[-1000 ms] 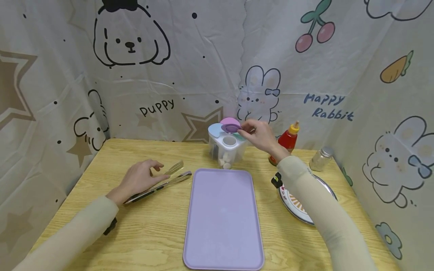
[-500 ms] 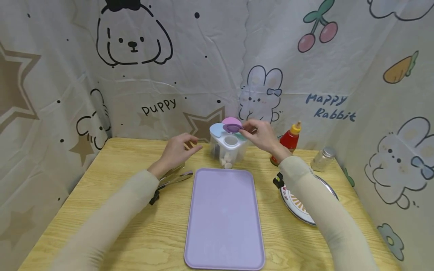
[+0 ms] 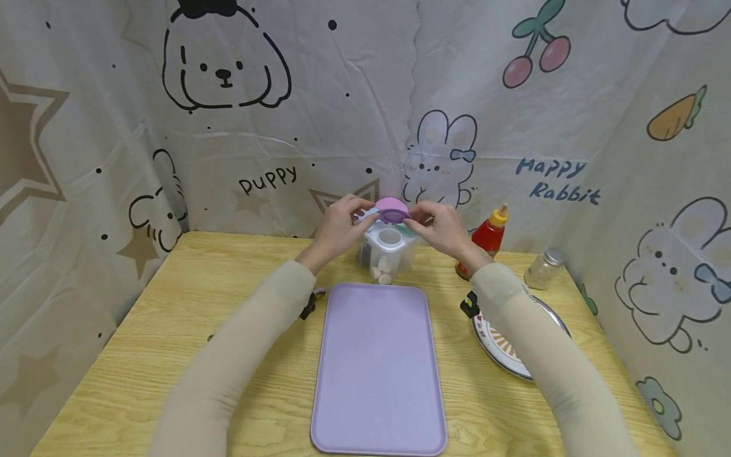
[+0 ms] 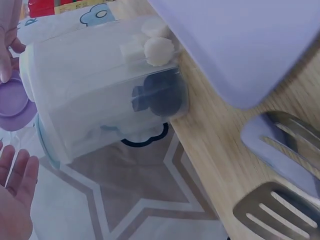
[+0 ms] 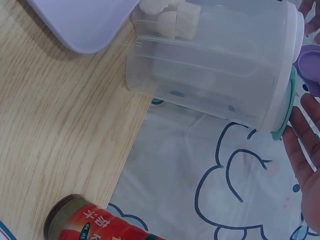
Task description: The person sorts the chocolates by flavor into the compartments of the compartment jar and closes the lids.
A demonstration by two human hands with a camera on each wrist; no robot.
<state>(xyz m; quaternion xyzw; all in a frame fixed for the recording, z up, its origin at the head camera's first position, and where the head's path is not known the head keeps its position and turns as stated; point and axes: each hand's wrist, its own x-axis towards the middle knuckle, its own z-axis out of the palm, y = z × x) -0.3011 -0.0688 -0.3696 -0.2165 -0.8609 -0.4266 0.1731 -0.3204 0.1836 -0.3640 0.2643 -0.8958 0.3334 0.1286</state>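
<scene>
A clear plastic box [image 3: 394, 257] with separate compartments stands at the table's back edge, holding white chunks [image 4: 159, 51] and a dark piece [image 4: 162, 92]. Its purple flip lid [image 3: 394, 215] is raised above a round opening [image 3: 390, 237]. My right hand [image 3: 442, 230] pinches the lid's right edge between thumb and forefinger. At the lid's left edge is my left hand [image 3: 338, 230], thumb and forefinger tips close to it; I cannot tell whether they grip. In the left wrist view, several fingers [image 4: 22, 172] of that hand lie extended below the lid.
A lilac tray [image 3: 377, 368] lies in front of the box. Tongs [image 4: 280, 155] and a slotted turner [image 4: 270, 210] lie left of it, largely behind my left arm. A red sauce bottle [image 3: 487, 238], a glass shaker [image 3: 545, 268] and a patterned plate [image 3: 493, 343] are on the right.
My left hand has moved from over the utensils, rightward and up to the lid's left edge. My right hand stays at the raised lid.
</scene>
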